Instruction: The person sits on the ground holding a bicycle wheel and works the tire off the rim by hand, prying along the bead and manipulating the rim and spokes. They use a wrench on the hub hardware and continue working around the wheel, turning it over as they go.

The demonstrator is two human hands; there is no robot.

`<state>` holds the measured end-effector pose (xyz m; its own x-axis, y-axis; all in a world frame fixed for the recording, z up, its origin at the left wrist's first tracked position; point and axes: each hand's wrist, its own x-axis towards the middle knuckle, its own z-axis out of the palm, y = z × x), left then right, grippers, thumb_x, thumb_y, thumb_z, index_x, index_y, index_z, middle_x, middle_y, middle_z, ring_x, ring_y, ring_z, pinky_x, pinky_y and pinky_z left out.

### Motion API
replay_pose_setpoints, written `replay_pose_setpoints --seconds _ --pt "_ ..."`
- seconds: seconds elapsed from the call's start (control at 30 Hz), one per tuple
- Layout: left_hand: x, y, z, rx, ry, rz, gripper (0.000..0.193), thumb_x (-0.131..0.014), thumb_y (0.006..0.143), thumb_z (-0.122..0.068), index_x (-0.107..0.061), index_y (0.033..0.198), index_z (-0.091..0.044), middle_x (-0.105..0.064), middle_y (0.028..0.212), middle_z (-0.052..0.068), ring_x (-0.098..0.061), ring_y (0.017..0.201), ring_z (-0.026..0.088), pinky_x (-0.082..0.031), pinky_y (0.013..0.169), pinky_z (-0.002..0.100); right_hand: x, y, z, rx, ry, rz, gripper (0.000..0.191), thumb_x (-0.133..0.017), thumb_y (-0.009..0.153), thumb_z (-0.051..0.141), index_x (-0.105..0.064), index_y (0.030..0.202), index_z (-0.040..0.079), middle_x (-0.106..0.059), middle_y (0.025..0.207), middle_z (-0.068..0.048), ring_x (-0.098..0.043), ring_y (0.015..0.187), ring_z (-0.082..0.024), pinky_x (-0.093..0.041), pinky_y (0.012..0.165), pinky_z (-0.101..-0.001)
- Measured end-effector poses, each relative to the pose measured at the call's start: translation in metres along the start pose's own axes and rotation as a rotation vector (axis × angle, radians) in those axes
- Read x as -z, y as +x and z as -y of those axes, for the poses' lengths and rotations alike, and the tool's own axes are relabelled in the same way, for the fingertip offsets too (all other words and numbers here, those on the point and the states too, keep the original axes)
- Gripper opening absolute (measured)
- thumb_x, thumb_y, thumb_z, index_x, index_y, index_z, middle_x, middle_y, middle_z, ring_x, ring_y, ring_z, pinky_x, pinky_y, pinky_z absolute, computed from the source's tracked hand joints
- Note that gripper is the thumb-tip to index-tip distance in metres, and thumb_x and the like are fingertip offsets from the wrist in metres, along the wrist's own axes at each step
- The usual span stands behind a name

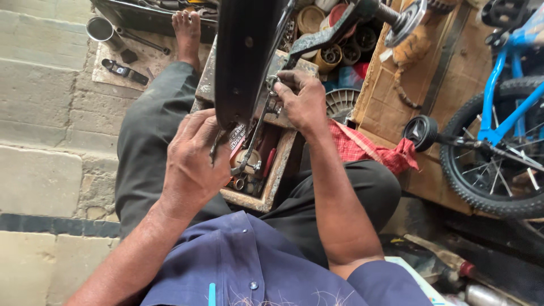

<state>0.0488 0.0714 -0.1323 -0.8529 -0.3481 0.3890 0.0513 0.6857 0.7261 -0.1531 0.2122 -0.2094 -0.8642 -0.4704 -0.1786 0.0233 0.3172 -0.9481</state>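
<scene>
Head view of a seated person working on a black mudguard (243, 56) held upright over the lap. The left hand (192, 164) wraps the lower edge of the mudguard, its grip closed on the guard and on the end of a thin metal stay (249, 148) that runs down from the fixing point. The right hand (303, 102) sits higher, its fingers (283, 79) pinched narrow on a small nut or bolt (273, 85) where the stay meets the guard; the fastener itself is mostly hidden by the fingertips, so its exact kind cannot be told.

Below the hands an open wooden toolbox (272, 187) rests between the knees, holding spanners and small parts. A red checked cloth (362, 148) lies just beside it to the right. A bare foot (187, 31) rests near a metal cup (102, 29) and loose tools on the stone floor (39, 113). A small blue bicycle (504, 113) with a training wheel (421, 133) stands well apart at right.

Judged from this view, the step is fitting or loosening the stay fastener by hand. It goes best with the left hand keeping the guard steady and the stay lined up with its hole, so the thread starts square. The right fingers should turn lightly, over the toolbox, so a dropped part lands inside it rather than on the floor.
</scene>
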Motion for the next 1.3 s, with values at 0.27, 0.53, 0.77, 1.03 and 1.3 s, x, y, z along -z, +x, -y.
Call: replay_pose_setpoints --seconds 0.27,0.53,0.77,1.03,1.3 --pt "-0.031 0.047 0.031 0.098 -0.219 0.037 0.018 -0.069 0.100 -0.010 -0.065 0.116 -0.003 -0.068 0.105 0.017 -0.069 0.099 0.032 -0.054 0.084 0.035 -0.006 -0.007 0.024 0.179 0.035 0.124 0.028 -0.066 0.100 0.009 -0.070 0.127 0.001 -0.077 0.107 -0.008 -0.074 0.092 -0.014 -0.065 0.082 -0.0269" --pt "-0.091 0.065 0.070 0.238 -0.606 0.136 0.022 -0.055 0.114 -0.017 -0.069 0.118 0.000 -0.068 0.101 0.004 -0.063 0.096 0.012 -0.053 0.083 0.028 0.003 -0.019 0.025 0.325 -0.232 0.088 0.028 -0.074 0.092 0.002 -0.073 0.120 0.002 -0.078 0.106 -0.010 -0.078 0.093 -0.015 -0.061 0.083 -0.0291" --pt "-0.070 0.063 0.064 0.281 -0.326 0.203 0.022 -0.061 0.107 -0.014 -0.070 0.121 0.001 -0.072 0.101 0.005 -0.068 0.095 0.010 -0.056 0.081 0.027 -0.006 -0.006 0.023 -0.061 0.016 0.015 0.019 -0.073 0.088 0.007 -0.071 0.107 0.004 -0.076 0.097 -0.002 -0.077 0.084 -0.011 -0.064 0.066 -0.0291" --pt "-0.010 0.097 0.075 0.416 -0.721 0.782 0.040 -0.072 0.095 -0.024 -0.068 0.128 -0.002 -0.073 0.112 0.000 -0.064 0.094 0.007 -0.054 0.079 0.024 0.023 0.014 -0.002 -0.030 0.310 0.090 0.047 -0.072 0.095 0.037 -0.067 0.122 -0.001 -0.075 0.104 -0.011 -0.076 0.083 -0.018 -0.066 0.069 -0.0317" --pt "-0.029 0.084 0.043 0.409 0.106 0.524 0.048 -0.086 0.086 -0.032 -0.070 0.115 0.003 -0.066 0.089 0.015 -0.059 0.081 0.020 -0.051 0.071 0.032 0.003 0.021 -0.012 0.131 0.278 0.087 0.068 -0.069 0.096 0.050 -0.055 0.141 0.002 -0.069 0.121 -0.005 -0.066 0.108 -0.014 -0.060 0.088 -0.0295"
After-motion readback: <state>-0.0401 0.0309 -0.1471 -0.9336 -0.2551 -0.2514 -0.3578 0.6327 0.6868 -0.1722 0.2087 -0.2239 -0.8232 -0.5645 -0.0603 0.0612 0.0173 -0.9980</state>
